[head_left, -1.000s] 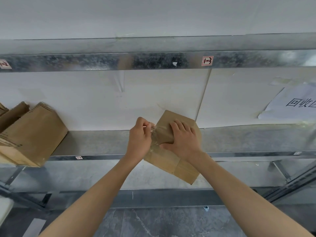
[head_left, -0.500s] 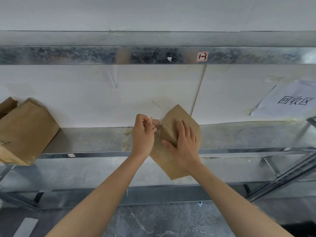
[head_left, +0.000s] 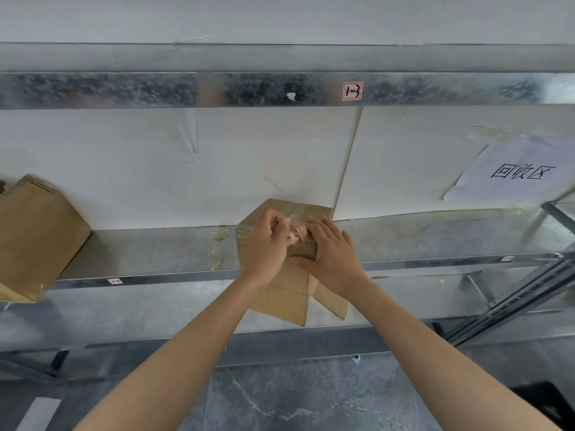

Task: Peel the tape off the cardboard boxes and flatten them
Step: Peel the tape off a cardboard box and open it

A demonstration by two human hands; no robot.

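Note:
A small brown cardboard box [head_left: 281, 298] is held in the air in front of a metal shelf, its lower flaps hanging loose. Clear tape [head_left: 295, 211] runs over its top face. My left hand [head_left: 267, 244] pinches a crumpled end of that tape between its fingertips at the box's top edge. My right hand [head_left: 331, 255] lies on the box's right side with the thumb underneath, gripping it. Both hands hide much of the box's front.
A galvanized shelf [head_left: 420, 241] runs across behind the box, with an upper beam [head_left: 155, 90] above. Another cardboard box [head_left: 34, 234] stands on the shelf at the far left. A paper sign [head_left: 519, 172] is stuck to the white back wall at right. Grey floor lies below.
The box has turned from a diamond tilt to a more upright pose. My left hand has pulled the tape end up, and my right hand has shifted lower on the box.

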